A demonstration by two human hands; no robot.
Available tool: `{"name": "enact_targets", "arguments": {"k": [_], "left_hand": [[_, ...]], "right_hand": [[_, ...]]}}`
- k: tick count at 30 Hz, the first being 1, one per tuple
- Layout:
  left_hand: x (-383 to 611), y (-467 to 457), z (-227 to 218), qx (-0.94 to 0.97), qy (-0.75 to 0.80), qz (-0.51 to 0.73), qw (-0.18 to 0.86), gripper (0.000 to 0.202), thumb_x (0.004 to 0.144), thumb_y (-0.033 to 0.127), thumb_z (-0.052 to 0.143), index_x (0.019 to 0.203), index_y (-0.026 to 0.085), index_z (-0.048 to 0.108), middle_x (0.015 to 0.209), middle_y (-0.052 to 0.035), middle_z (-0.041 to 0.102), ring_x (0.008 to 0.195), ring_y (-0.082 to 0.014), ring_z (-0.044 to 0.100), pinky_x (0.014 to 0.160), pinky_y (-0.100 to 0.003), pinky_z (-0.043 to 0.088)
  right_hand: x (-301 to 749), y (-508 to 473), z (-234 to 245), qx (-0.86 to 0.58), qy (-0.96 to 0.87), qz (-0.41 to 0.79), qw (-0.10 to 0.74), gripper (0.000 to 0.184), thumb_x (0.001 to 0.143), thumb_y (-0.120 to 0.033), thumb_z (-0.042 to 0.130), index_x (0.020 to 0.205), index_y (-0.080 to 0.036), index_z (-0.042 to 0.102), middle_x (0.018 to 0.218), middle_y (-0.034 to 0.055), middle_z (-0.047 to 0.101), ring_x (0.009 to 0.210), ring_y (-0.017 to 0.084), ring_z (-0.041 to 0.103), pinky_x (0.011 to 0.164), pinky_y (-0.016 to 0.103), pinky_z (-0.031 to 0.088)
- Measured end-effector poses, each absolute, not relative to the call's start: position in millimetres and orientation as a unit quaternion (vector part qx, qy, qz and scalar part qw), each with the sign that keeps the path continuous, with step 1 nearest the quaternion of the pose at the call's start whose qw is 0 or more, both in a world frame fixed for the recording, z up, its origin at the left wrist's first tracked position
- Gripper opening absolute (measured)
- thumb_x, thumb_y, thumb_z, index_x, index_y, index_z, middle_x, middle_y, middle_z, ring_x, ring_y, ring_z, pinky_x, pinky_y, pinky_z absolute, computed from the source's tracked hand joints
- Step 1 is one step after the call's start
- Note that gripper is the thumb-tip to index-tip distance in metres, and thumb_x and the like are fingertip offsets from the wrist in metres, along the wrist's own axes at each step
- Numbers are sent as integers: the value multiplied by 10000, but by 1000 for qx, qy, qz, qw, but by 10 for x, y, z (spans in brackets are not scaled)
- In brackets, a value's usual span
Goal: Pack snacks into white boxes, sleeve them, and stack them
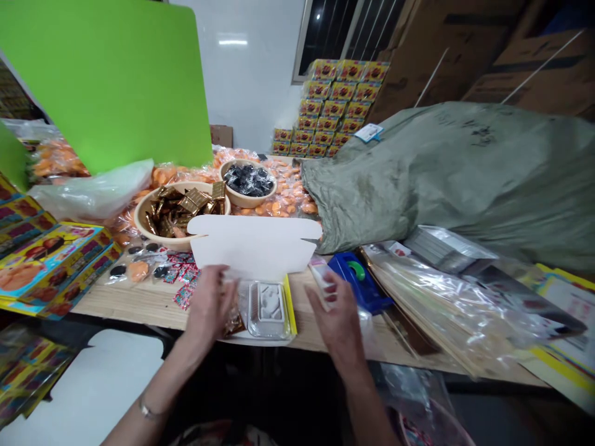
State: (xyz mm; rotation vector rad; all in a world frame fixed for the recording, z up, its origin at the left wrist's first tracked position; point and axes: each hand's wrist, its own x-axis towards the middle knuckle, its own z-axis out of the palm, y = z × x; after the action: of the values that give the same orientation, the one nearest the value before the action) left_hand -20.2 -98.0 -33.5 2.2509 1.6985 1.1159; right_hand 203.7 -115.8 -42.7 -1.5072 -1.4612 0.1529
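An open carton box lies on the wooden table in front of me, its white lid flap standing up. Inside it sits a clear plastic tray with moulded pockets. My left hand rests at the box's left side, fingers curled down onto a small brown packet; what it grips is unclear. My right hand hovers to the right of the box, fingers spread, holding nothing, near a blue tape dispenser.
A bowl of gold-wrapped sweets and a bowl of black-wrapped ones stand behind the box. Small sachets, printed yellow cartons, a stack of clear bags, a large grey-green sack and a green board surround them.
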Motion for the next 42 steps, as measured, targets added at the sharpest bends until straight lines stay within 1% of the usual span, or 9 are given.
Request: {"name": "enact_targets", "arguments": {"k": [4, 6, 8, 12, 17, 23, 29, 35, 42], "left_hand": [[-823, -728, -152, 589, 633, 502, -26, 705, 751, 548, 699, 1261, 124, 459, 1053, -110, 532, 934, -251, 554, 822, -404, 502], [-1008, -571, -135, 607, 626, 485, 68, 674, 739, 587, 675, 1199, 118, 526, 1020, -101, 581, 890, -243, 582, 781, -382, 513], [-1070, -476, -154, 650, 603, 433, 164, 465, 813, 577, 575, 960, 139, 622, 855, -61, 629, 746, -204, 597, 677, -323, 506], [-945, -546, -231, 675, 625, 374, 116, 433, 884, 520, 466, 647, 176, 579, 614, -28, 604, 587, -183, 574, 581, -288, 461], [-717, -792, -390, 659, 628, 410, 55, 347, 926, 395, 423, 1032, 160, 656, 959, -108, 713, 930, -268, 673, 822, -372, 521], [-835, -919, -707, 697, 594, 386, 111, 339, 894, 350, 477, 1146, 192, 640, 1096, -104, 697, 1018, -272, 651, 900, -429, 524], [-983, -1074, -509, 758, 522, 359, 155, 787, 810, 537, 648, 1462, 214, 346, 1334, -167, 516, 1279, -319, 471, 1084, -535, 373], [-1063, -1175, -446, 838, 373, 334, 218, 669, 851, 638, 530, 1393, 257, 433, 1376, -162, 506, 1390, -318, 365, 1155, -565, 258], [-1329, -1149, -669, 915, 286, 212, 190, 518, 896, 415, 580, 1375, 286, 429, 1412, -120, 517, 1454, -324, 245, 1163, -648, 21]], "right_hand": [[2256, -806, -136, -612, -588, 83, 522, 738, 769, -509, 685, 1368, -156, 436, 1169, 143, 617, 915, 224, 576, 749, 365, 519], [2263, -648, -21, -592, -613, 121, 510, 639, 770, -498, 676, 1280, -145, 525, 1012, 95, 671, 776, 179, 587, 683, 309, 511], [2206, -560, 54, -583, -640, 136, 482, 398, 810, -455, 623, 1067, -152, 642, 756, 28, 660, 598, 138, 541, 603, 267, 477], [2018, -610, 109, -568, -708, 66, 415, 239, 862, -336, 509, 758, -188, 664, 622, 33, 629, 574, 156, 560, 613, 271, 449], [1848, -836, 23, -564, -702, 67, 430, 233, 860, -251, 463, 811, -194, 684, 717, 59, 694, 649, 180, 630, 641, 273, 486], [1888, -1152, -473, -563, -615, 167, 526, 181, 844, -303, 577, 951, -201, 681, 859, 59, 722, 733, 192, 673, 664, 300, 562], [2011, -1239, -626, -482, -641, 205, 561, 227, 809, -275, 671, 1022, -197, 677, 1015, 88, 688, 896, 213, 664, 736, 342, 572], [2203, -1132, -501, -365, -759, 261, 471, 338, 914, -327, 558, 1242, -262, 605, 1306, 97, 620, 1290, 252, 508, 1078, 501, 419], [2527, -1162, -661, -319, -865, 262, 287, 497, 878, -353, 642, 1357, -289, 524, 1484, 81, 462, 1438, 236, 306, 1134, 499, 353]]}}
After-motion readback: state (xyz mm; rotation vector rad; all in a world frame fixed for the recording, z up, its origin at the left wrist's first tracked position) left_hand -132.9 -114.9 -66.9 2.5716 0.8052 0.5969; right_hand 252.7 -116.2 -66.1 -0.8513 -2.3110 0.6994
